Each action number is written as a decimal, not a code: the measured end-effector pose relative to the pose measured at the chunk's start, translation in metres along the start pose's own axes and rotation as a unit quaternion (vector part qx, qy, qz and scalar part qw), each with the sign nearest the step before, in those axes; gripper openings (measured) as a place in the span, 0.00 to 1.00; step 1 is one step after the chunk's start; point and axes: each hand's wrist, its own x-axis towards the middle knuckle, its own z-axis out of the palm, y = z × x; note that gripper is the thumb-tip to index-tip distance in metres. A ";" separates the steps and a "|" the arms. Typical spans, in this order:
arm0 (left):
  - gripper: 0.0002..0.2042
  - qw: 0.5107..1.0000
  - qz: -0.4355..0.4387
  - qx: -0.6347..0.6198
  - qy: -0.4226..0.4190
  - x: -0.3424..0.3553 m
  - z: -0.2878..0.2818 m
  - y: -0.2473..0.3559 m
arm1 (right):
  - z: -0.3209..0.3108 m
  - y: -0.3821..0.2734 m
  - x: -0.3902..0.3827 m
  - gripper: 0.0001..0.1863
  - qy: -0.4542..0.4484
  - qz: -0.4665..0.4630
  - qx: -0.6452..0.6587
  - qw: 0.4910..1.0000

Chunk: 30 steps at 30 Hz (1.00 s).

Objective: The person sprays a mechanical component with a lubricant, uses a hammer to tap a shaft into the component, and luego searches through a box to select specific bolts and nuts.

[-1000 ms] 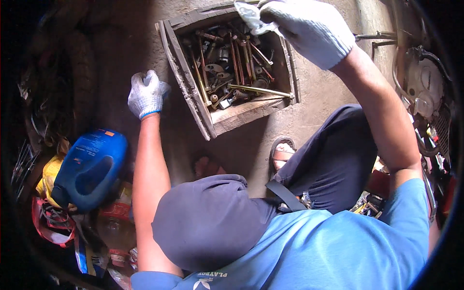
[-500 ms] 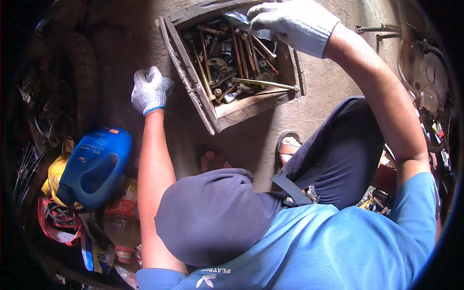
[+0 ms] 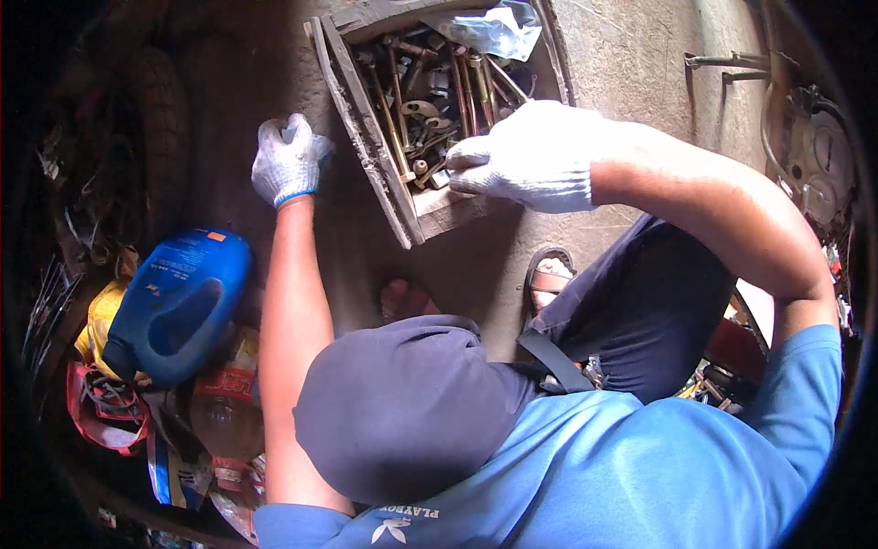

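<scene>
A blue shirt (image 3: 585, 476) is seen at 5 o'clock from the middle of the view, with a concrete floor (image 3: 631, 82) spread beyond. At 12 o'clock a wooden box (image 3: 361, 137) is set on that floor, filled with loose metal hardware. A blue jug (image 3: 187, 316) is placed at 9 o'clock, well apart from the box. The gloved right hand (image 3: 535, 157) is held at 1 o'clock over the box's near right corner, fingers bent; whether anything is grasped cannot be told. The gloved left hand (image 3: 288, 163) is kept at 10 o'clock, outside the box, fingers curled; a pale scrap (image 3: 322, 149) is shown beside them, but whether it is gripped cannot be told. A clear plastic bag (image 3: 506, 32) is laid toward the box's 1 o'clock corner. Long bolts (image 3: 464, 96) are heaped within, crossed over one another. Fingers could be pinched or a glove snagged if a crossed bolt is pulled and the heap is shifted; small parts could be hidden if the bag is slid over them
</scene>
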 end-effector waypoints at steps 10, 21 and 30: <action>0.28 1.000 -0.016 0.014 0.000 0.000 -0.002 -0.004 | -0.002 -0.005 0.001 0.24 -0.183 0.118 -0.116 0.969; 0.23 0.999 0.015 0.009 0.040 0.003 0.004 -0.009 | -0.007 0.037 -0.019 0.21 0.018 0.100 -0.051 0.994; 0.26 1.000 -0.002 0.016 0.023 0.002 0.007 -0.007 | -0.028 0.032 -0.013 0.13 -0.031 0.131 -0.071 0.988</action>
